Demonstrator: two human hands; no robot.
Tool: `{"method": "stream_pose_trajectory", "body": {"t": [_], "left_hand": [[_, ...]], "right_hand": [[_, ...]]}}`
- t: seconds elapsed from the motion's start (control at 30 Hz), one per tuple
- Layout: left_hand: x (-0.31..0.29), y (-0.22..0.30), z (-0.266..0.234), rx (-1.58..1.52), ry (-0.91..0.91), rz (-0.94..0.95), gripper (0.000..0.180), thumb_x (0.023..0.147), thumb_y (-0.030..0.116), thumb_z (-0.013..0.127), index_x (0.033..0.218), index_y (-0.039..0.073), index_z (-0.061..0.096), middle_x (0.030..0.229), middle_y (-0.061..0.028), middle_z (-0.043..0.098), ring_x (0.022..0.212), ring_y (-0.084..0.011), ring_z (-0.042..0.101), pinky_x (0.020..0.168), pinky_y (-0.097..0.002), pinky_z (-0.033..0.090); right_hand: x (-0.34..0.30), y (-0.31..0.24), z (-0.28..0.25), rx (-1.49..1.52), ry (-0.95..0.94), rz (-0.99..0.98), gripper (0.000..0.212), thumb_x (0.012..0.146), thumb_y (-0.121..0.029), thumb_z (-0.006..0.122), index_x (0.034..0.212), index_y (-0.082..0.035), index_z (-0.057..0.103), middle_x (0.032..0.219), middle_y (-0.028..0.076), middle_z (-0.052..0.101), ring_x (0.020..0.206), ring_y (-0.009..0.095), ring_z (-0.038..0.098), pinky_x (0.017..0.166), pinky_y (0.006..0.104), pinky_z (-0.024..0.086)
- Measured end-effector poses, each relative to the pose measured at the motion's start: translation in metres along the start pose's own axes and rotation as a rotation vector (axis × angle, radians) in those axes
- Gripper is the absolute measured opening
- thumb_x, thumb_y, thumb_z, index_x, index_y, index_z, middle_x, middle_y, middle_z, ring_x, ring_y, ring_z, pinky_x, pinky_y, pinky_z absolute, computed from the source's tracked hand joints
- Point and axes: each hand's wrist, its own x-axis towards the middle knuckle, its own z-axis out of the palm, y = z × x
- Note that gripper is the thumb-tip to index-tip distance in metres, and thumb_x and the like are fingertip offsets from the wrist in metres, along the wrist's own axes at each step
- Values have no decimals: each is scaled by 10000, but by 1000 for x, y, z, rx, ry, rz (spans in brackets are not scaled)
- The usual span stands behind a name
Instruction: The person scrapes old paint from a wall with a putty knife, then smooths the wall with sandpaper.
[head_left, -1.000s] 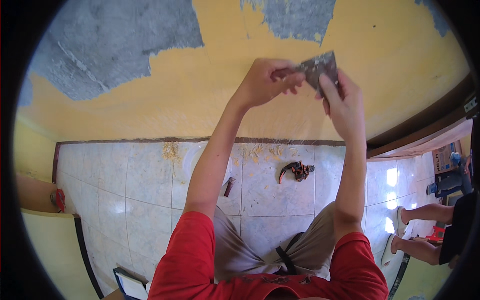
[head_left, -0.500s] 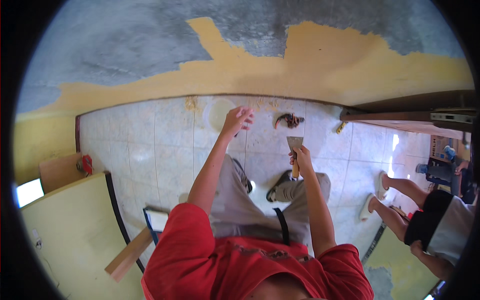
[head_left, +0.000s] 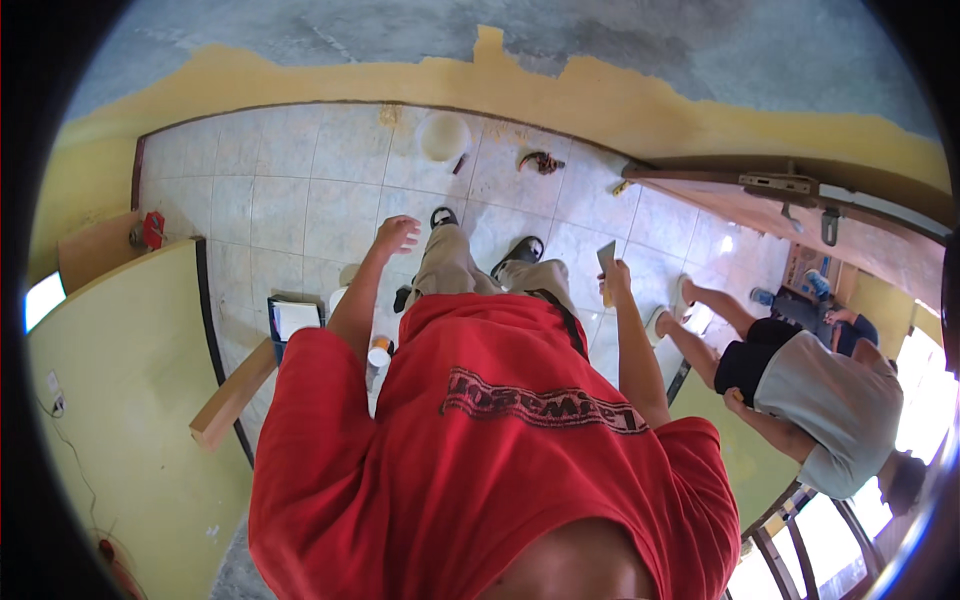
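My right hand is closed round the handle of a putty knife, its flat metal blade pointing up and away from me. My left hand hangs in the air over the tiles with loosely bent fingers and nothing visible in it. Beyond it, near the wall base, stands a round white bucket. A small dark stick-like thing lies beside the bucket. To the right is a dark and orange bundle whose kind I cannot make out.
Yellow paint partly covers the grey wall ahead. A wooden door juts in at the right, with a yellow-handled tool near its edge. Another person stands at right; one more sits beyond. A wooden beam is at left.
My body has risen and moved back from the wall. My left hand has come away from the bucket, and the dark stick now shows beside it. The putty knife stays in my right hand.
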Motion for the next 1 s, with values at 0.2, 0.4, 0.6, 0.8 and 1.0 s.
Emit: {"method": "stream_pose_trajectory", "body": {"t": [0.2,0.4,0.6,0.8,1.0], "left_hand": [[-107,9,-54,-103,104,179,367,925,375,538,1174,116,614,1055,-65,658,884,-196,656,753,-342,528],[-123,-55,-87,-457,317,55,382,944,355,489,1224,118,598,1155,-78,633,985,-203,635,776,-354,528],[-9,-163,-115,12,20,-243,310,936,229,445,1155,131,642,957,-45,680,790,-226,656,651,-410,546],[-52,-54,-46,-592,55,138,385,957,378,502,1236,124,576,1115,-87,649,982,-240,651,817,-408,529],[-37,-20,-57,-462,79,90,382,930,394,516,1212,149,596,1150,-60,640,945,-197,637,825,-351,487]], "right_hand": [[-70,-3,-35,-86,-24,-74,324,930,-337,508,1088,-54,524,670,112,581,446,165,508,399,322,433],[-112,-10,-15,-335,-92,-12,293,919,-309,527,1061,-53,535,672,86,580,466,147,502,406,316,429],[-28,-13,81,-622,-360,21,343,909,-360,512,775,-47,552,614,72,549,446,181,495,411,355,412],[-69,-123,111,-279,-116,-263,391,957,-394,474,1127,-52,560,589,40,501,486,135,515,408,324,413],[-72,-213,135,-473,-175,-412,444,946,-362,512,1219,-14,544,862,258,654,867,423,636,774,441,484]]}}
